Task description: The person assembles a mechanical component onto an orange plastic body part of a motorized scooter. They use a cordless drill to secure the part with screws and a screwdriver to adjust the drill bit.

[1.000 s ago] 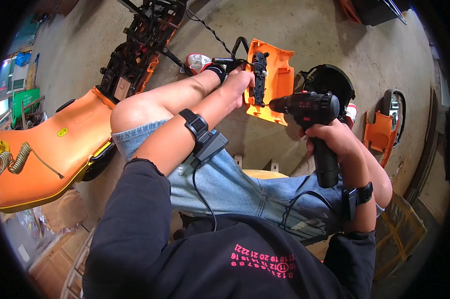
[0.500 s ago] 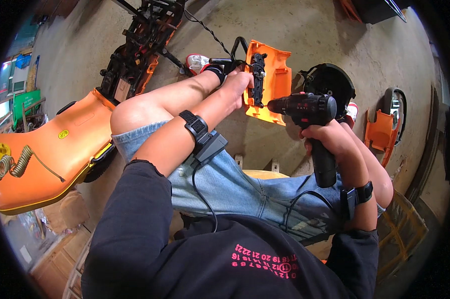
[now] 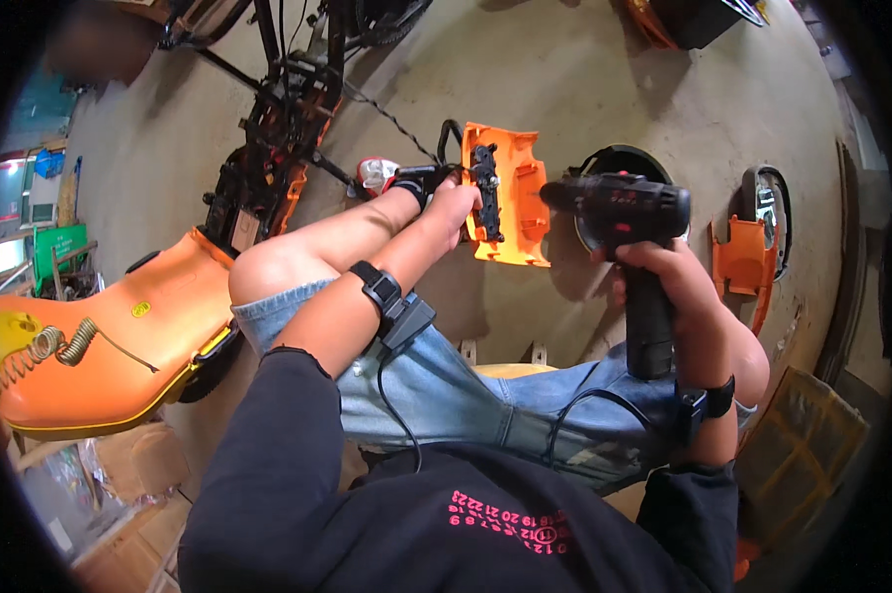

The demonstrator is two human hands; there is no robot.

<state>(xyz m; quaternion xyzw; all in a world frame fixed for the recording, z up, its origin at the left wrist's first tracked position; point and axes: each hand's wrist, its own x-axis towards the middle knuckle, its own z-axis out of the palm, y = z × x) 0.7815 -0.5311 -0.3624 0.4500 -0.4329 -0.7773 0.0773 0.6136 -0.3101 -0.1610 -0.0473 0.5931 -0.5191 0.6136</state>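
Note:
My left hand [image 3: 454, 211] is closed on the left edge of an orange plastic panel [image 3: 521, 203], its fingertips partly hidden behind it. Along that edge of the panel runs a black plastic bracket [image 3: 487, 194]. Wrapped round the handle of a black cordless drill [image 3: 619, 210] is my right hand [image 3: 669, 282]. The drill lies level with its front end toward the panel, a gap between them, and is slightly blurred. A black handle [image 3: 452, 138] with a twisted black cable [image 3: 391, 121] shows behind my left hand.
At left stands a large orange body shell [image 3: 120, 341] with a coiled spring cable [image 3: 65, 344] on it. Beyond it is a black vehicle frame [image 3: 258, 168]. A black round shell [image 3: 609, 163] lies past the drill, and another orange part [image 3: 742, 257] at far right.
The drill has drawn back from the lower end of the black bracket, where its tip was. My left hand still holds the panel, and the whole view has shifted a little.

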